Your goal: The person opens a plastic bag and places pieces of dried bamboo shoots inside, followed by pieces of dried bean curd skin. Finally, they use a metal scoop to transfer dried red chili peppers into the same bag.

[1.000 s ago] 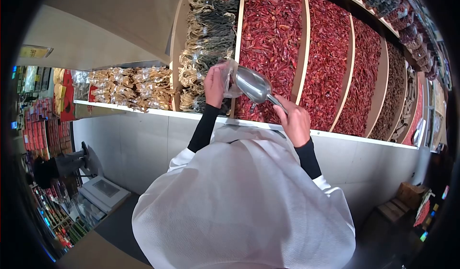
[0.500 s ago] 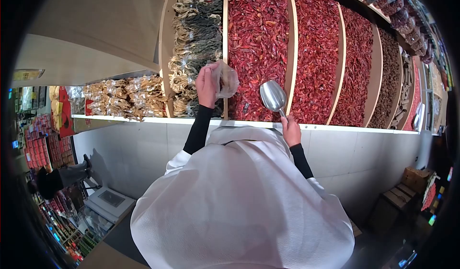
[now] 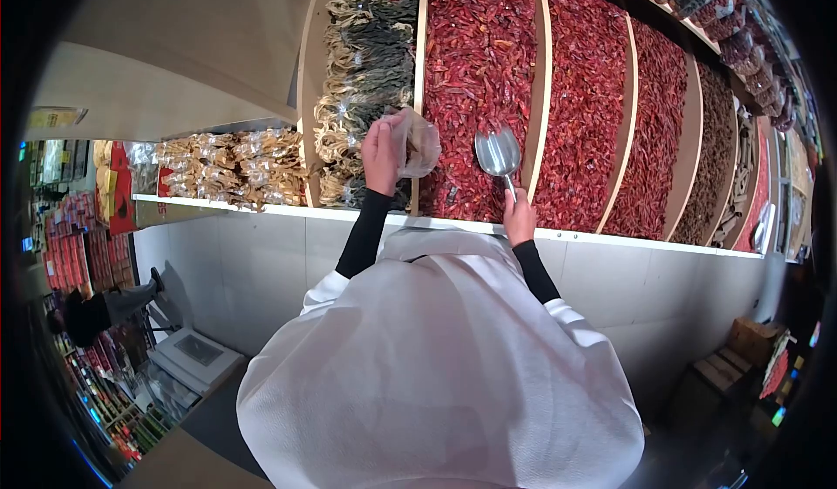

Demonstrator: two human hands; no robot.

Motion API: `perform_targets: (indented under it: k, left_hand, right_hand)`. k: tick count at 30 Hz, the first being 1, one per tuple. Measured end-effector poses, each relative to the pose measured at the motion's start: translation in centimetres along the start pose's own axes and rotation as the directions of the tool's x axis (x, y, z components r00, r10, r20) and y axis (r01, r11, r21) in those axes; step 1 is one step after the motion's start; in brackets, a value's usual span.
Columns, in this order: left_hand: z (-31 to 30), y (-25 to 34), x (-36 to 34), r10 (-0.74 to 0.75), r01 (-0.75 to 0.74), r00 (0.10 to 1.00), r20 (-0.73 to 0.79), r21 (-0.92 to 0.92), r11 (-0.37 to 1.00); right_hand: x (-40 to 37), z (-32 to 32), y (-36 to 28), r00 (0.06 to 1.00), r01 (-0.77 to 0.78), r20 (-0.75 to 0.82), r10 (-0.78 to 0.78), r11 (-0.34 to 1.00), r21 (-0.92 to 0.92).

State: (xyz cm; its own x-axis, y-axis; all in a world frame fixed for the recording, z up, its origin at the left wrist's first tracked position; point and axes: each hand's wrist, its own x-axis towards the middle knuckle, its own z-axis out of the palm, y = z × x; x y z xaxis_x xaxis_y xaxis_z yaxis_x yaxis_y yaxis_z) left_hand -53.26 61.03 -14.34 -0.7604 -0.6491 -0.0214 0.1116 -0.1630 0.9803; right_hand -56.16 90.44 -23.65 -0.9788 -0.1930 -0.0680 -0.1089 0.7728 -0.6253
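My left hand is closed on the edge of a clear plastic bag, held above the divider between two bins. My right hand grips the handle of a shiny metal scoop. The scoop's bowl lies over the bin of dried red chilies, its tip right at the chilies. Left of that bin, bundles of dried greenish and tan strands fill another compartment.
Wooden dividers part more bins of red chilies and a bin of dark brown spice to the right. A white ledge runs along the front. Tan dried bundles lie at left. A person is at far left.
The scoop has turned more upright in view, and its tip has moved up slightly into the chilies. My right hand has shifted a little left and up. My left hand keeps the bag.
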Motion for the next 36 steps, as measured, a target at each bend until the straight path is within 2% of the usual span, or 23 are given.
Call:
perform_targets:
  k: [4, 8, 10, 12, 14, 16, 20, 23, 25, 33, 35, 36]
  left_hand:
    - [0.3, 1.0, -0.7, -0.018, 0.018, 1.000, -0.005, 0.009, 1.000]
    - [0.1, 0.8, -0.8, -0.069, 0.069, 0.997, -0.034, 0.000, 0.998]
    - [-0.1, 0.6, -0.8, -0.053, 0.053, 0.998, -0.027, -0.018, 0.998]
    - [-0.6, -0.4, -0.7, -0.029, 0.030, 0.999, -0.034, 0.028, 0.999]
    - [-0.6, -0.6, -0.6, -0.027, 0.028, 0.999, -0.040, 0.033, 0.999]
    - [-0.4, -0.9, -0.5, 0.072, -0.071, 0.997, -0.027, 0.037, 0.997]
    - [-0.7, -1.0, -0.5, 0.078, -0.075, 0.996, -0.041, 0.063, 0.995]
    - [-0.6, -0.6, -0.5, 0.082, -0.079, 0.996, -0.038, 0.073, 0.994]
    - [-0.7, 0.0, -0.5, -0.050, 0.051, 0.998, -0.041, 0.008, 0.999]
    - [-0.1, 0.2, -0.2, -0.048, 0.048, 0.999, -0.012, -0.031, 0.998]
    - [-0.2, -0.5, 0.1, 0.045, -0.044, 0.998, 0.036, -0.041, 0.998]
    - [-0.2, -0.8, 0.3, 0.043, -0.042, 0.998, 0.035, -0.042, 0.998]
  right_hand:
    - [1.2, 1.5, -1.0, 0.999, -0.007, -0.038, 0.013, 0.990, 0.142]
    - [2.5, 3.4, -0.7, 0.999, 0.005, -0.047, 0.002, 0.987, 0.164]
    - [3.3, 3.9, -0.6, 1.000, -0.009, -0.022, 0.012, 0.987, 0.159]
    - [4.0, 4.6, -0.3, 0.995, 0.079, -0.067, -0.071, 0.988, 0.130]
    - [4.4, 5.2, 0.0, 0.996, 0.073, -0.057, -0.066, 0.991, 0.114]
    - [4.6, 5.6, 0.1, 0.997, 0.073, -0.024, -0.070, 0.985, 0.156]
    - [5.0, 5.5, 0.3, 0.999, 0.020, 0.028, -0.026, 0.980, 0.198]
    - [4.8, 4.6, 0.6, 0.998, 0.047, 0.020, -0.053, 0.977, 0.209]
    - [4.7, 4.2, 0.8, 0.998, 0.061, 0.006, -0.064, 0.972, 0.228]
    - [3.3, 2.4, 0.5, 0.999, 0.034, 0.014, -0.040, 0.953, 0.301]
    - [2.9, 2.5, 0.7, 0.999, 0.028, 0.012, -0.033, 0.952, 0.306]
    - [2.6, 2.5, 0.8, 0.999, 0.027, 0.013, -0.033, 0.952, 0.305]
